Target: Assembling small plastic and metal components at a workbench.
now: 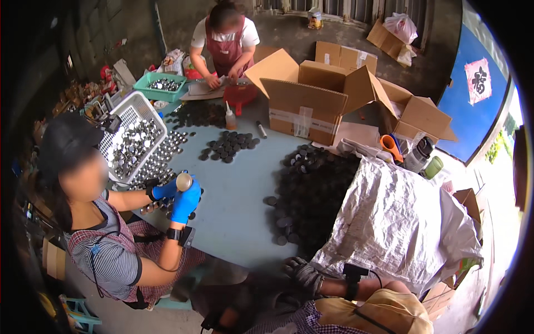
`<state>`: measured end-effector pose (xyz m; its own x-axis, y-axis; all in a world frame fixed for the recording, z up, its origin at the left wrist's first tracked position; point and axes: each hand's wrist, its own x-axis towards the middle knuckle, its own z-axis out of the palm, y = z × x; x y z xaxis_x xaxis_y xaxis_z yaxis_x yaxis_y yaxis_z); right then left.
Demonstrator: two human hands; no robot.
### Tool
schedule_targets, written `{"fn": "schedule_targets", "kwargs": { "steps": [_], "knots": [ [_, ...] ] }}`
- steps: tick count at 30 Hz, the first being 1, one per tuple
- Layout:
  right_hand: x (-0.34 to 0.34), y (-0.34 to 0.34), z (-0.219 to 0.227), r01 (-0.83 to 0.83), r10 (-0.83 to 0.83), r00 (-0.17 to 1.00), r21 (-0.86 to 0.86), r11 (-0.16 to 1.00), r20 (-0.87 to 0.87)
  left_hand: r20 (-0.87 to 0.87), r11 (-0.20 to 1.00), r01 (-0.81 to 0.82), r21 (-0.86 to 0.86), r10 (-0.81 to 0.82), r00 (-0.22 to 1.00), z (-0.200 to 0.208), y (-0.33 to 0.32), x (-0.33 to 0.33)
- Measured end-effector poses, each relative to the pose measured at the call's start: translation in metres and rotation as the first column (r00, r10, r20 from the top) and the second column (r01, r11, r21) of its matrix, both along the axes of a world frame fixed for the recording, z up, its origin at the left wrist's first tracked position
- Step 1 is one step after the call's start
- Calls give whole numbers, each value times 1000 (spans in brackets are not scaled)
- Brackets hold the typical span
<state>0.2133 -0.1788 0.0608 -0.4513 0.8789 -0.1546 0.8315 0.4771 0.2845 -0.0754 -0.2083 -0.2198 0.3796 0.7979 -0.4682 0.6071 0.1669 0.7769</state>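
My right hand (303, 274), in a grey glove with a dark device strapped at the wrist, is at the near edge of the table. Its fingers are blurred and partly hidden, so whether they grip anything is unclear. Closest to it is a big heap of black round discs (314, 206), beside a silvery woven sack (384, 217). My left forearm (228, 317) shows low in the frame, in dark shadow below the table edge; the fingers of that hand cannot be made out.
Across the blue-grey table (233, 183), a blue-gloved co-worker (111, 245) at left holds a round metallic piece (184, 181). Shiny caps fill a white basket (153, 114). Another person (225, 42) works at the far side. Open cardboard boxes (303, 108), a glue bottle (230, 118) and a marker (261, 129) stand or lie farther back.
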Motion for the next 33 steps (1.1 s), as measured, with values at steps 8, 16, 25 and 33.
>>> {"fn": "schedule_targets", "kwargs": {
  "steps": [8, 16, 25, 33],
  "knots": [
    [63, 130, 174, -141, 154, 970, 83, 987, -186, 322, 678, -333, 656, 149, 935, 302, 103, 123],
    [231, 347, 84, 448, -438, 821, -65, 892, -367, 430, 611, -430, 665, 157, 889, 232, 213, 173],
    [322, 426, -21, 736, -762, 609, -201, 647, -222, 252, 675, -270, 687, 127, 959, 248, 268, 225],
    [237, 432, 28, 620, -636, 694, -171, 766, -337, 242, 678, -204, 706, 41, 970, 236, 334, 242]
  ]
}}
